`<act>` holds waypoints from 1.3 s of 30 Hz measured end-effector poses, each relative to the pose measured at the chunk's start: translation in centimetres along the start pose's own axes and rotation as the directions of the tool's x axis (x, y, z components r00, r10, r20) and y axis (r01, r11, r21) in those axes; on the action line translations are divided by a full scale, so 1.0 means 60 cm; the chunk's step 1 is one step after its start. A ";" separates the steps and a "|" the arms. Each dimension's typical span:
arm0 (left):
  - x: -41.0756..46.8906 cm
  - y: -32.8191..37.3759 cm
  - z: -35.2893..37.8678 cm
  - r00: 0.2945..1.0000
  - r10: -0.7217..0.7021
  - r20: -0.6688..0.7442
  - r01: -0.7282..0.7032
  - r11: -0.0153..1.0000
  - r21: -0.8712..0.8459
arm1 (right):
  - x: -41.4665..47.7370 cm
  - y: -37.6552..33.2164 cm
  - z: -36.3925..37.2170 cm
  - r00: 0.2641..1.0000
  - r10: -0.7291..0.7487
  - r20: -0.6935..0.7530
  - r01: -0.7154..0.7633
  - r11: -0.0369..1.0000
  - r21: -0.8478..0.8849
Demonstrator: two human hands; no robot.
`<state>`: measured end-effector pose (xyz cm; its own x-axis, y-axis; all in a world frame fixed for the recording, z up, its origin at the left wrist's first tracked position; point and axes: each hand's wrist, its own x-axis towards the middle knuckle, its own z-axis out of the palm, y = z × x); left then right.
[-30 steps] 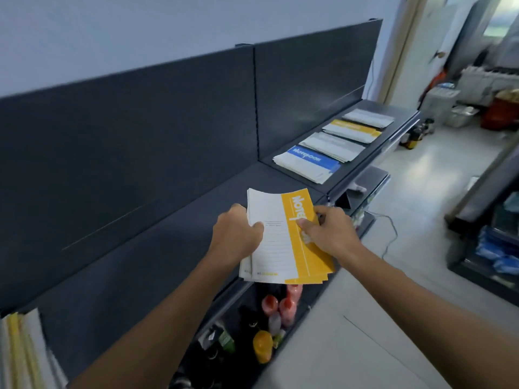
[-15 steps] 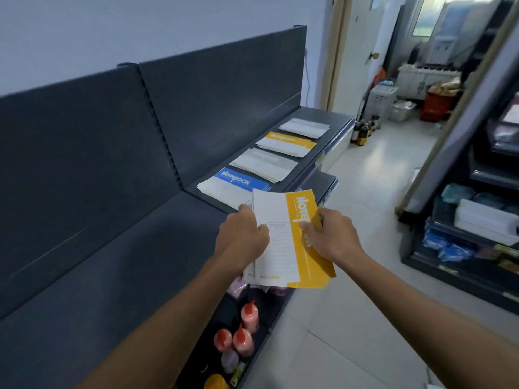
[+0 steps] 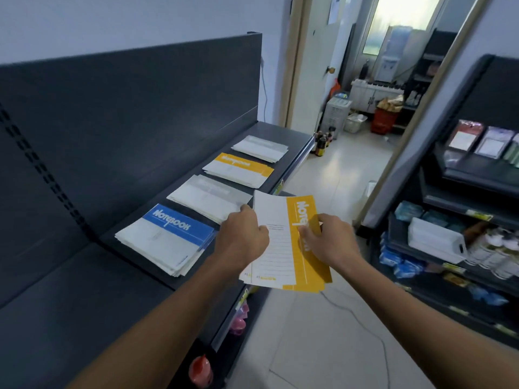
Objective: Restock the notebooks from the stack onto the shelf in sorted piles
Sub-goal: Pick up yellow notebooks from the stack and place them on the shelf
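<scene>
Both hands (image 3: pixel 243 238) grip the yellow notebooks (image 3: pixel 292 248).

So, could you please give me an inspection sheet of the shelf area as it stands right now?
surface: dark shelf, four sorted piles in a row.
job's things: blue pile, grey pile, yellow pile, pale pile farthest; held notebooks, yellow-banded, in front of the shelf.
clutter: dark bottles on the floor past the shelf's end.
grips: left hand holds the notebooks' left edge; right hand pinches the yellow band.
cables: one thin cable trails across the floor tiles.
surroundings: stocked rack at right; red-capped bottles on a lower shelf; red basket beyond.
</scene>
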<state>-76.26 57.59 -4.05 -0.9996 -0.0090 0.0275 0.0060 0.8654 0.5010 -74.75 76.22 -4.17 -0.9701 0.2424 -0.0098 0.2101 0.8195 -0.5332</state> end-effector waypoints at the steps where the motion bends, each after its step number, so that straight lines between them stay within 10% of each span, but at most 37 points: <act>1: 0.018 0.009 0.006 1.000 0.009 0.000 -0.009 1.000 -0.001 | 0.019 0.006 -0.004 1.000 0.007 -0.005 -0.007 1.000 0.000; 39: 0.760 0.339 0.235 0.984 -0.164 -0.073 0.169 0.983 0.068 | 0.893 0.177 -0.075 0.981 -0.097 0.169 0.083 0.993 0.087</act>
<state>-122.12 81.84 -4.81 -0.9823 -0.1870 0.0085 -0.1645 0.8837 0.4382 -123.95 100.24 -6.52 -0.9924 0.0701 -0.1010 0.1171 0.7888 -0.6034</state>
